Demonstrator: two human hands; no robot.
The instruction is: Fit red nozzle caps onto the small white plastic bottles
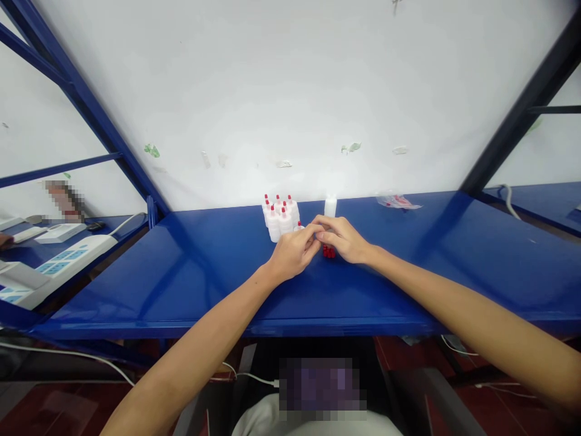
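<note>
Blue metal shelving fronts a white wall. Both hands meet at mid-shelf: the left hand and right hand pinch together over a small white bottle, mostly hidden, axis seemingly upright. Red caps lie just under the right palm; a capped bottle cluster stands immediately far-left, an uncapped bottle just beyond.

No writing can be read anywhere; the small white bottles just beyond the left hand show no legible label; the power strip far to that hand's left bears only blank blue patches.
</note>
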